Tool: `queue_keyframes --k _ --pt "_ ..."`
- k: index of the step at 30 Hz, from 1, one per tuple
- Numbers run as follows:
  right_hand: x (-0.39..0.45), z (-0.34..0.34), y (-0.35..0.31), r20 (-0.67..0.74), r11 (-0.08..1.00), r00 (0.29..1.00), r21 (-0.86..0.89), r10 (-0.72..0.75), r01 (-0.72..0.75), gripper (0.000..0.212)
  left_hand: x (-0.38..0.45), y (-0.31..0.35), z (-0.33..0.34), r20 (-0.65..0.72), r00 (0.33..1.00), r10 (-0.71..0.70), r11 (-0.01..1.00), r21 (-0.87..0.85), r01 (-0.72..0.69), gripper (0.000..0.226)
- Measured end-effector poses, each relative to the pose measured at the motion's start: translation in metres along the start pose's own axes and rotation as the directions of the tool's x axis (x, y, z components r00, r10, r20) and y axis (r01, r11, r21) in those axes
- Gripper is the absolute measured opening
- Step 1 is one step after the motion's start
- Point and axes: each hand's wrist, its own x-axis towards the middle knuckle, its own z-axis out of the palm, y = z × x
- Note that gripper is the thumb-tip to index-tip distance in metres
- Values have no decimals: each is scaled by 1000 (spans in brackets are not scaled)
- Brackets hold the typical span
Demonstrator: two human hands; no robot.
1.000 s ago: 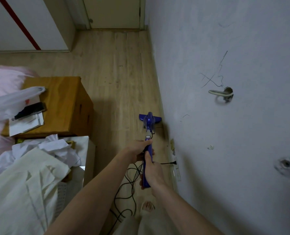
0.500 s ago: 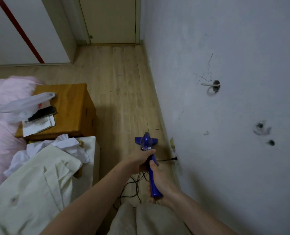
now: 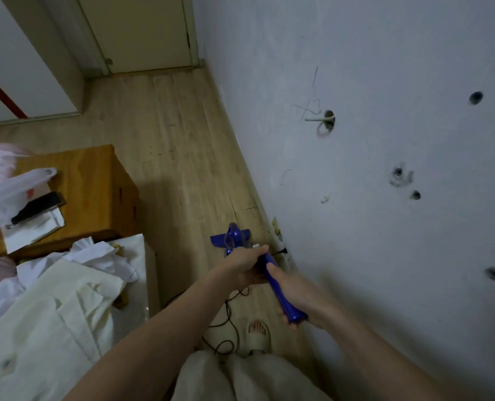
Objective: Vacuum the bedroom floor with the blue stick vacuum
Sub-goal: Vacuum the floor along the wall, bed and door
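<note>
Blue stick vacuum [image 3: 272, 277]: head drawn back along the floor [image 3: 165, 157] beside the wall [image 3: 356, 82], now close to the feet; judged a return stroke, hallway strip ahead still to cover. Left hand [image 3: 245, 266]: grip wrapped round the upper shaft. Right hand [image 3: 294, 293]: grip curled round the handle end, arm extended.

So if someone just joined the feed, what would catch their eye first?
The blue stick vacuum, gripped by both the left hand and right hand, its head on the wood floor by the wall. Next, the dark holes in the pale wall at right, then the black cord looped near the sandalled foot.
</note>
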Motion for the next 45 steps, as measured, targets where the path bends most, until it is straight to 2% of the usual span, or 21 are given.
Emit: queue_keyframes --k 6,16,24,26,31,37,41,45 --pt "47 4 -17 32 998 998 37 -44 43 45 29 24 -15 -28 1000 12 998 -54 -13 20" --pt "147 -26 -54 55 999 998 44 14 -16 61 104 91 -9 -130 991 38 991 -119 -54 15" --pt "195 -36 -80 13 996 999 75 46 -47 52 148 127 -14 -188 980 67 991 -98 -87 14" --pt "197 -32 -85 -2 994 998 89 60 -60 49 149 130 -19 -186 980 75 992 -89 -92 13" --pt "195 -10 -91 -135 996 990 79 -26 37 55 140 136 -29 -210 975 68 995 -62 -83 18" --pt "167 -20 -91 -18 997 997 21 -70 70 53 117 123 -30 -189 980 65 994 -75 -80 13" --pt "138 -20 -85 13 1000 1000 -9 -25 25 53 95 105 -25 -181 980 85 991 -85 -102 13" --pt "104 2 -70 34 999 999 -53 12 -10 52 66 74 -35 -195 977 88 991 -78 -105 27"
